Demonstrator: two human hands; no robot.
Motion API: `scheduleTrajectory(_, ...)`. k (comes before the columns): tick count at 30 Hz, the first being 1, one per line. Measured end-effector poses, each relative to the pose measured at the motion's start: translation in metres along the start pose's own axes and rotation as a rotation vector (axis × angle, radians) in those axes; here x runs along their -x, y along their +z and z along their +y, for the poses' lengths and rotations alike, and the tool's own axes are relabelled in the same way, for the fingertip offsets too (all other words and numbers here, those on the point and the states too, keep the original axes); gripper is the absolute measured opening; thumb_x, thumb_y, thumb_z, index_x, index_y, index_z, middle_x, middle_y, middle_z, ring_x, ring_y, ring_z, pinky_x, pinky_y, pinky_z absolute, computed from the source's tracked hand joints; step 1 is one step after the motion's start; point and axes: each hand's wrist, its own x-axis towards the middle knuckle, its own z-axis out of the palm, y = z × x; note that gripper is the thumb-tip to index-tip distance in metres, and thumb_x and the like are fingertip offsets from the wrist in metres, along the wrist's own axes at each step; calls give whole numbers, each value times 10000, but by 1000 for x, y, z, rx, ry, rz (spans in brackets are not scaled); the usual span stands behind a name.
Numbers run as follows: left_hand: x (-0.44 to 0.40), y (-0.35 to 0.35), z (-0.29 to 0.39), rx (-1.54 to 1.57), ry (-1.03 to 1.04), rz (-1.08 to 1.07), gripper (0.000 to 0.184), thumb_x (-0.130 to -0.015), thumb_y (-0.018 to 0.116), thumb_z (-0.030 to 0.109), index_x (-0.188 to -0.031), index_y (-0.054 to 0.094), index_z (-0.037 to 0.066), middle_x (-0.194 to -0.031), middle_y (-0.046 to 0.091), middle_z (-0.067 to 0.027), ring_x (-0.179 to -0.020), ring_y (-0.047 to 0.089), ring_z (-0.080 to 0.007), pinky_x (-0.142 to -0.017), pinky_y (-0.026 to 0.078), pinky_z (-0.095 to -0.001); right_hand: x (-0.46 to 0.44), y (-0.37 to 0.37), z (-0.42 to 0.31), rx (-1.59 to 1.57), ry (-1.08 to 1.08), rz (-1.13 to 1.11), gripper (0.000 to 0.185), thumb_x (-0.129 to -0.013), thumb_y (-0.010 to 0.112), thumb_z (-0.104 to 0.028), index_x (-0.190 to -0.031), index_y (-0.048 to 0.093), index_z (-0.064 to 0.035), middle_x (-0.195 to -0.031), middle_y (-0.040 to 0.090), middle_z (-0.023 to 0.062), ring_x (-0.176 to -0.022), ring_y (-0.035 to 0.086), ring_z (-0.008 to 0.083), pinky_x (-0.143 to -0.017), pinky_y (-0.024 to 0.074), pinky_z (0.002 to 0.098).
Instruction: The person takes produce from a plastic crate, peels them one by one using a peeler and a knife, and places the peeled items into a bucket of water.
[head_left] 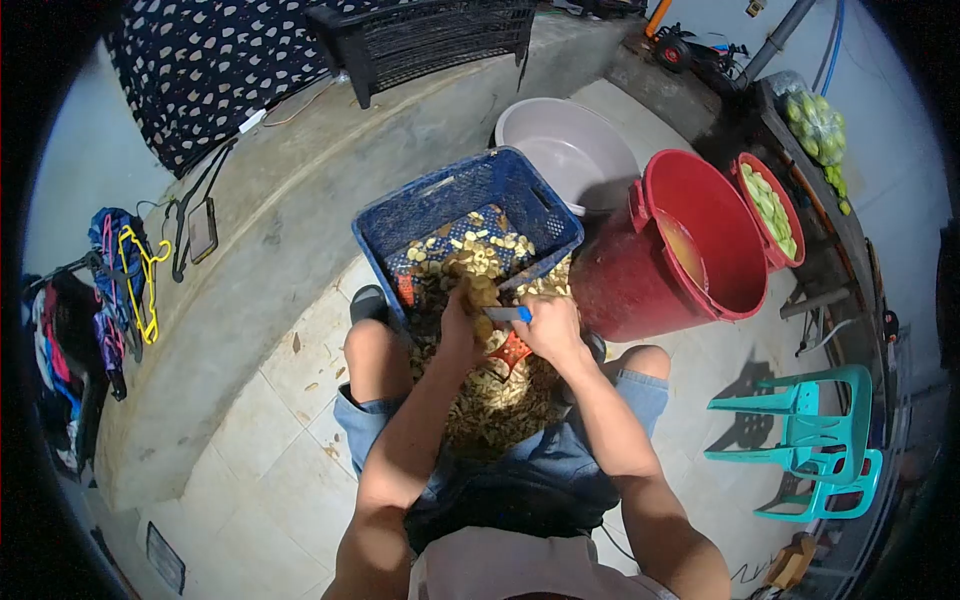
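Note:
My right hand [550,325] is closed round the blue handle of a knife [505,313], its blade pointing left toward my other hand. In my left hand [460,318] is a brownish-yellow piece of produce [482,292], whose exact kind I cannot make out. The blade lies against or very close to it. Just beyond both hands stands a blue plastic crate [400,205] with pale yellow cut pieces [485,245] inside. Below my hands, between my legs, lies a heap of peelings and scraps [500,405], with a red-orange perforated piece [511,350] showing among them.
A large red bucket [620,290] with liquid stands right of the crate, near a pale basin [570,125]. Behind it is a smaller red tub [790,240] of pale green produce. Teal plastic chairs [825,430] lie at right. A concrete ledge [240,280] curves along the left.

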Motion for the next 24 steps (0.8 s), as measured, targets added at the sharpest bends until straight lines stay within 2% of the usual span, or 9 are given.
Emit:
scheduleTrajectory(2,-4,-9,-5,-13,-24,-19,370,-991,434,385,-1122,524,51,-907,575,-72,-762,609,-185,-651,536,-369,-1,7,-1,-4,-1,24,154,-734,695,-209,-740,631,-68,-659,636,152,-632,636,349,-623,518,454)
scheduleTrajectory(4,-2,-12,-3,-63,-21,-186,352,-962,443,428,-1041,562,107,-886,605,-31,-758,619,-169,-622,520,-334,-2,8,-2,-9,-2,50,157,-735,696,-211,-741,631,-67,-655,634,152,-630,636,346,-624,519,455)
scheduleTrajectory(8,19,12,14,-77,-74,-122,378,-951,443,456,-1036,562,107,-861,589,-24,-732,611,-152,-593,510,-319,-4,1,-7,-14,39,40,166,-732,704,-215,-739,631,-66,-648,625,161,-632,635,349,-625,519,459)
scheduleTrajectory(11,22,15,16,-148,-118,-131,369,-953,433,457,-968,562,112,-790,572,-20,-634,576,-138,-541,480,-302,-4,5,-5,14,62,1,162,-726,709,-214,-752,642,-68,-651,627,162,-637,636,348,-625,521,456)
scheduleTrajectory(13,14,7,12,-330,51,-315,375,-971,398,437,-875,552,109,-688,534,-16,-546,520,-133,-509,443,-300,-4,6,-6,26,52,-13,158,-723,711,-211,-761,651,-69,-655,629,162,-639,637,348,-625,522,454)
scheduleTrajectory(16,9,4,10,-387,52,-267,406,-990,364,383,-812,542,65,-632,532,-52,-506,498,-150,-474,405,-316,-5,6,-6,-4,90,-28,178,-717,716,-219,-795,665,-68,-660,631,163,-642,640,341,-633,524,453)
scheduleTrajectory(19,11,4,11,-512,93,-298,412,-982,361,383,-783,538,69,-626,538,-48,-508,494,-148,-479,395,-313,-8,13,5,-77,-49,63,179,-729,695,-217,-770,663,-45,-626,621,167,-588,621,343,-614,520,450)
scheduleTrajectory(21,8,2,4,-492,132,-268,415,-982,360,389,-790,539,67,-630,536,-46,-509,491,-145,-482,394,-314,-12,18,14,-149,222,-130,201,-740,668,-215,-726,647,-16,-581,593,181,-528,587,352,-584,504,451)
scheduleTrajectory(24,4,7,6,-424,165,-249,416,-983,359,397,-810,540,64,-640,533,-41,-514,486,-136,-490,393,-312,-17,15,25,-296,257,-77,226,-750,644,-215,-704,634,6,-559,568,196,-492,562,360,-567,488,458)
